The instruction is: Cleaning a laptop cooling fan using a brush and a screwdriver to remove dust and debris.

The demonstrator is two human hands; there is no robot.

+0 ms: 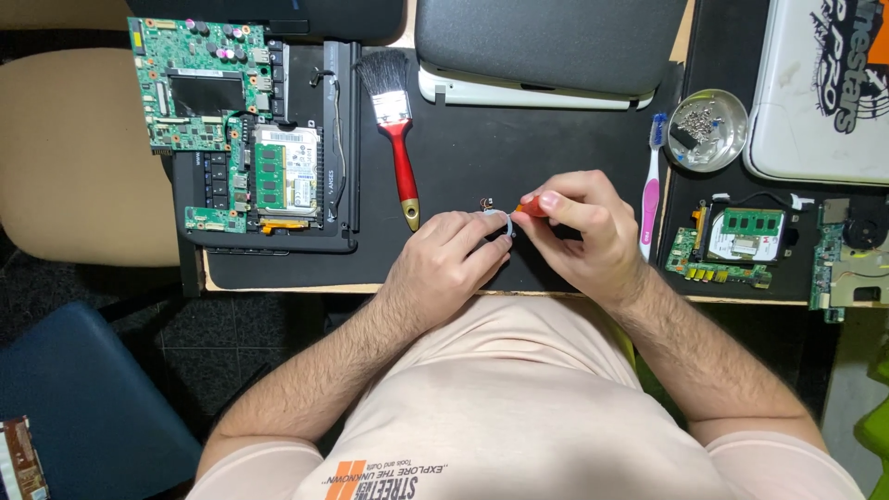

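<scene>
orange-handled tool [531,208] pinched in the right hand [583,231]; the left hand [444,264] grips a small metal ring part [498,220] above the counter [463,157]. a slip could likely jab a fingertip or drop the part.

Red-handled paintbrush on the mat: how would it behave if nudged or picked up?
The paintbrush lies flat, and its flattish handle probably slides rather than rolls. The bristles look soft, so they would likely splay under pressure. It is probably light for its size.

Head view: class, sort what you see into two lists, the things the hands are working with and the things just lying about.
In hand:
left hand pinching a small silvery part
right hand gripping an orange-handled tool

Lying about:
brush
toothbrush
dish of screws
opened laptop base
small circuit board
closed laptop
</scene>
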